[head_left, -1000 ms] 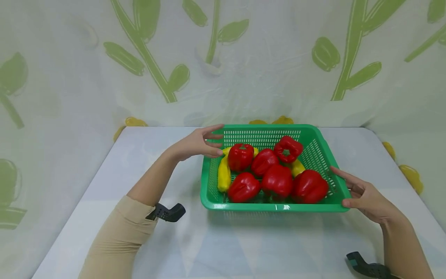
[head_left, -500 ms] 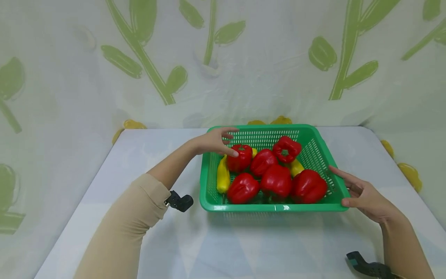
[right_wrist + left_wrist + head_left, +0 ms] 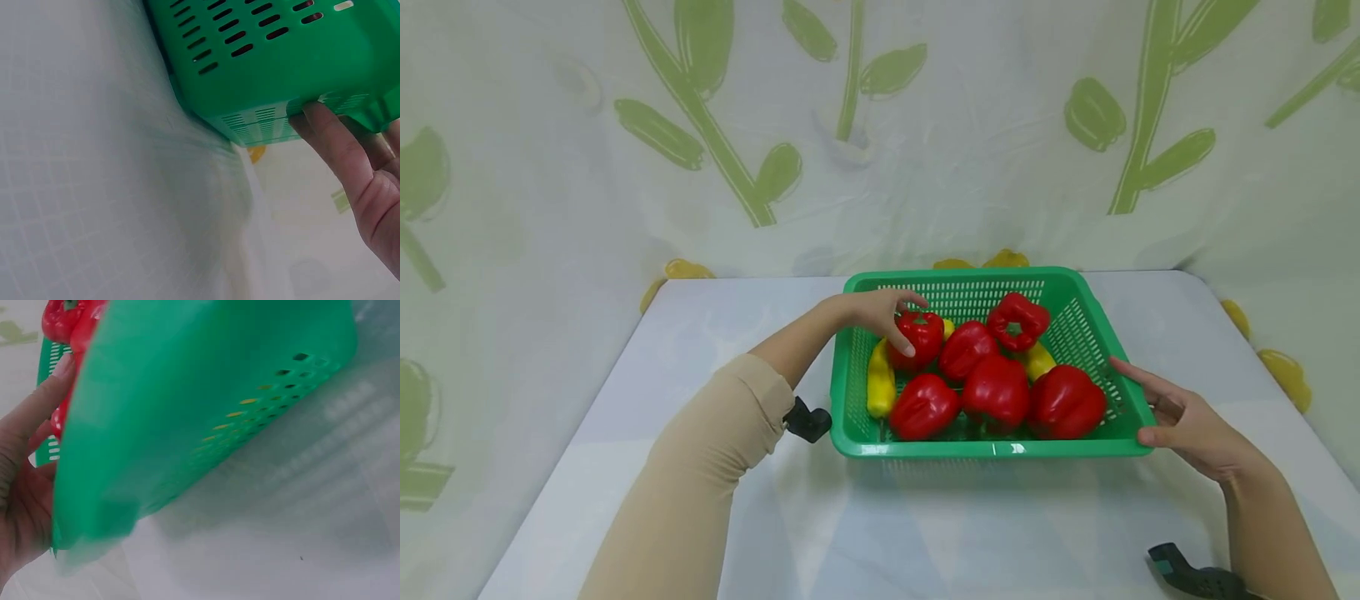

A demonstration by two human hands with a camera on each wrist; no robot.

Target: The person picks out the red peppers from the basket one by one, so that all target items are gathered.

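A green plastic basket holds several red bell peppers and a few yellow peppers. Over its left end, my left hand curls thumb and fingers round the red bell pepper with a green stem top. The left wrist view shows the thumb against red skin, while the basket wall hides most of the pepper. My right hand grips the basket's right end, thumb on the rim near the front corner. In the right wrist view, its fingers lie along the outer wall.
The basket stands on a white table with a pale triangle pattern. Behind it hangs a pale cloth printed with green leaves. A dark wrist camera on my left arm sits close to the basket's left front corner.
My left hand has moved right and down from the basket's left rim onto the red bell pepper, its fingers closing round it. The right hand and the basket have stayed in place.
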